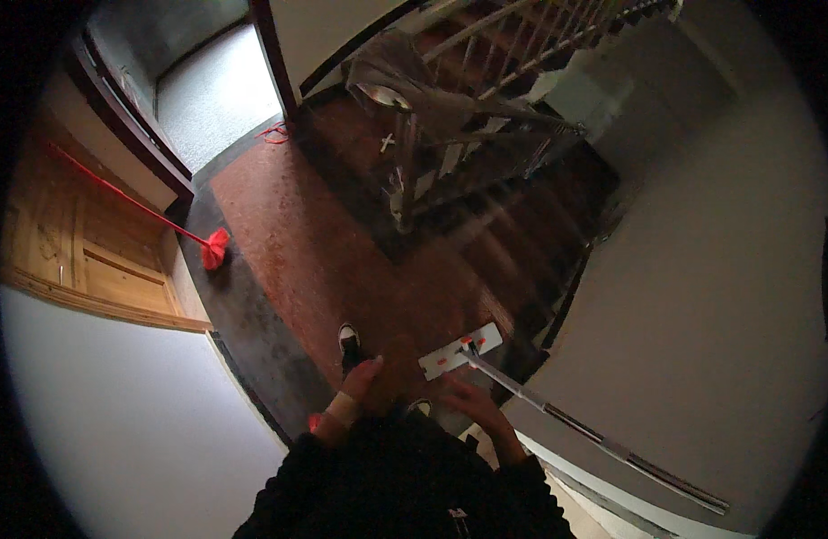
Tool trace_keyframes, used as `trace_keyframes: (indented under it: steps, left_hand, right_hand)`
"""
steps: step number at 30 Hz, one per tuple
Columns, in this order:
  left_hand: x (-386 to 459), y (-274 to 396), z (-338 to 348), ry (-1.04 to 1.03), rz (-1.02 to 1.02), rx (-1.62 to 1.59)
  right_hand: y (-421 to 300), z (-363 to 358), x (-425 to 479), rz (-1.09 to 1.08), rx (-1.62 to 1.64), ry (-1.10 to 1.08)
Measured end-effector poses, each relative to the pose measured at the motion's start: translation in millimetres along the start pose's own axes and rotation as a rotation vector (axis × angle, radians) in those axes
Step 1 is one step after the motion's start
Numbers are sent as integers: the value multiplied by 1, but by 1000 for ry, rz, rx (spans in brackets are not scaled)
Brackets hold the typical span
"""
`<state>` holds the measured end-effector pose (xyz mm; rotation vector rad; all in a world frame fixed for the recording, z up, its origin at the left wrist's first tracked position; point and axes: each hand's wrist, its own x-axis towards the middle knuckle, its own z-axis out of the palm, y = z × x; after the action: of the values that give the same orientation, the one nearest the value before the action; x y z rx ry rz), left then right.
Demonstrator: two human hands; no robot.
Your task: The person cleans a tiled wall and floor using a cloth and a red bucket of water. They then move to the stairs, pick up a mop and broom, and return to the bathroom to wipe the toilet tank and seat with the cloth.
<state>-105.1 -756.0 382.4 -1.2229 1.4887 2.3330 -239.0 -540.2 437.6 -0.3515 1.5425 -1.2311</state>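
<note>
My left hand (pixel 362 378) is low in front of me at the centre, above my shoe, with nothing seen in it. To its right, my right hand (pixel 469 397) has its fingers spread and holds nothing; it is close to the flat mop. The white rectangular mop head (pixel 441 359) with orange parts rests on the reddish floor. Its metal pole (pixel 575 426) slants down to the right along the wall. At the left, a red broom (pixel 213 249) stands with its bristles on the dark floor border and its red handle across a wooden door.
Stairs (pixel 501 269) lead off to the right beside a metal railing (pixel 404 168) and a plain wall (pixel 690 269). Red cord (pixel 273 133) lies by an open doorway at the upper left. A wooden door (pixel 117 269) is at the left.
</note>
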Motion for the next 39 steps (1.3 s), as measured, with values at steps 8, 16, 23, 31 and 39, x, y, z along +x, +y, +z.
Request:
trace_keyframes:
  steps: [8,16,23,31,39]
  left_hand:
    - [28,97,-66,-66,263,-143]
    - [19,178,-168,-166,93,-225]
    - [37,154,-249,122,245,-668]
    - [33,154,-311,576,325,-900]
    - [120,221,-306,437,271,-969]
  right_hand:
    - [-125,96,125,-50,56,-29]
    - [-267,132,180,-116,-294,-62]
    - [-292,86,250,-233,-311,54]
    - [-383,131,290,-148,-344,-45]
    - [-441,94,324,-318,-287,46]
